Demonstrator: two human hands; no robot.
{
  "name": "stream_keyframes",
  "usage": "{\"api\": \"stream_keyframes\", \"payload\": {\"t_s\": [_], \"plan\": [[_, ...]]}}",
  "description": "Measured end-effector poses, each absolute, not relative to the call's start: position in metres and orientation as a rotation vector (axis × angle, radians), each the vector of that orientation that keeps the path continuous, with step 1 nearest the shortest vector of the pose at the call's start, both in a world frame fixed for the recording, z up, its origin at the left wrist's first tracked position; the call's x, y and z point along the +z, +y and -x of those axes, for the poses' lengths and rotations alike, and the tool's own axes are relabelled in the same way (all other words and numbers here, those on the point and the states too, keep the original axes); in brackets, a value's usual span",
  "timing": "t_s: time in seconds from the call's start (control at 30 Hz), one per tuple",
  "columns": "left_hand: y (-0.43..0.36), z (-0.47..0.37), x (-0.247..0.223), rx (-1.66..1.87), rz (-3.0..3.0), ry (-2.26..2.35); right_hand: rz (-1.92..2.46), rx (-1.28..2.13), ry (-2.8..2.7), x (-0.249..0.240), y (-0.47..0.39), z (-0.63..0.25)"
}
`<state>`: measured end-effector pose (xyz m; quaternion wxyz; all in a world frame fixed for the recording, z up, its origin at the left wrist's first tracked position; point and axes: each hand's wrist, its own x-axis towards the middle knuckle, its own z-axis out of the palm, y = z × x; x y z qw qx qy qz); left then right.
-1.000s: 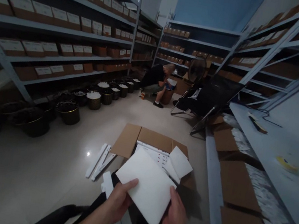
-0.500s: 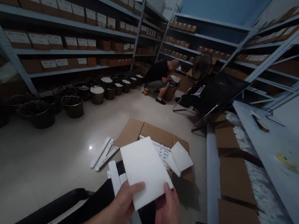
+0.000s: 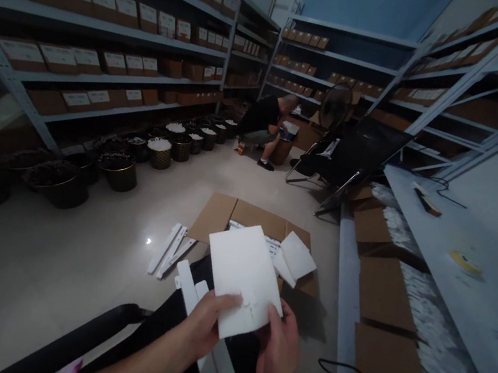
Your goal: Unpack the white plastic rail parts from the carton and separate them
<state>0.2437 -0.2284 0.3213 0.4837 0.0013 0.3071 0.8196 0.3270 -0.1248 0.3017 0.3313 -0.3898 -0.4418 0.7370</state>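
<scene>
Both of my hands hold a white rectangular foam sheet [image 3: 240, 267] by its near end. My left hand [image 3: 207, 322] is closed on its left edge, thumb on top. On the right corner, my right hand [image 3: 279, 336] pinches it, thumb also on top. A small torn or dented patch shows in the sheet near the left thumb. Under my left hand, long white strips [image 3: 221, 365] lie across my dark-clothed lap. Just beyond the sheet stands an open cardboard box [image 3: 211, 217] with white strips inside and further white sheets [image 3: 297, 256] on its right side.
Several white strips [image 3: 168, 249] lie on the floor left of the box. Bins [image 3: 159, 153] line the left shelves. A person [image 3: 263, 122] crouches at the back near a black chair [image 3: 353, 152]. At right are a pale table [image 3: 436, 229] and open cartons [image 3: 387, 293].
The foam sheet has turned slightly in my hands, and a torn or dented patch now shows near my left thumb. The whole view has shifted a little.
</scene>
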Motion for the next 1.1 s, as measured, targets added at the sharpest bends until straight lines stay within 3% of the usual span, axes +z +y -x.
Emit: {"api": "stream_keyframes", "payload": {"t_s": [0.17, 0.37, 0.5, 0.8, 1.1], "plan": [[-0.226, -0.242, 0.318, 1.986, 0.024, 0.700, 1.049, 1.758, -1.433, 0.288, -0.114, -0.322], [-0.227, -0.236, 0.315, 2.002, -0.029, 0.837, 0.793, 0.649, -2.025, 0.311, -0.114, -0.328], [-0.225, -0.234, 0.317, 2.031, -0.052, 0.828, 0.576, 0.787, -2.271, 0.318, -0.127, -0.324], [-0.222, -0.227, 0.310, 1.937, 0.033, 0.829, 0.733, 1.038, -2.229, 0.311, -0.136, -0.308], [-0.220, -0.230, 0.316, 1.877, 0.002, 1.161, 0.806, 1.196, -2.316, 0.315, -0.123, -0.309]]}}
